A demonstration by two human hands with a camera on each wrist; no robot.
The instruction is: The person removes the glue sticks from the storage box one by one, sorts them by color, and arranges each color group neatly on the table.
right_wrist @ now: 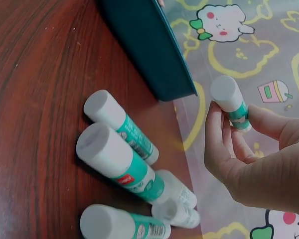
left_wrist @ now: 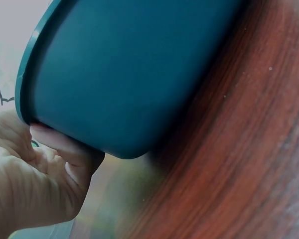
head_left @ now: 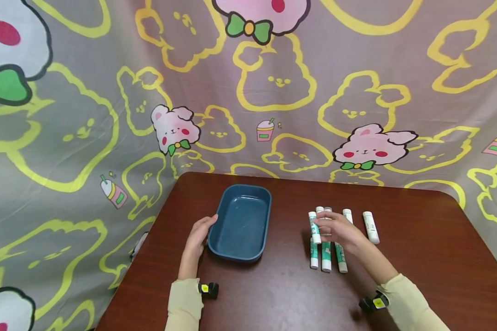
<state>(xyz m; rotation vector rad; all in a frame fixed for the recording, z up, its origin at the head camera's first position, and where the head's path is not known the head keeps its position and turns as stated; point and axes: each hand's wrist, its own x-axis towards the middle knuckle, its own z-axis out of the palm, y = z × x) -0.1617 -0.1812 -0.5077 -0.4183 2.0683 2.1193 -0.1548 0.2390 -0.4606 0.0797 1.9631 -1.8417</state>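
Observation:
A blue rectangular tray with raised walls stands on the table, left of centre. My left hand grips its left side at the rim; in the left wrist view, fingers bend against the outer wall under the rim. My right hand pinches a white and green glue stick between thumb and fingers, held above the table. Under and around that hand lie several more glue sticks, partly covered by it. One white glue stick lies apart on the right.
The brown wooden table has rounded far corners. A patterned cloth with cartoon bears hangs behind it and along the left side. A gap of bare wood separates the tray from the glue sticks.

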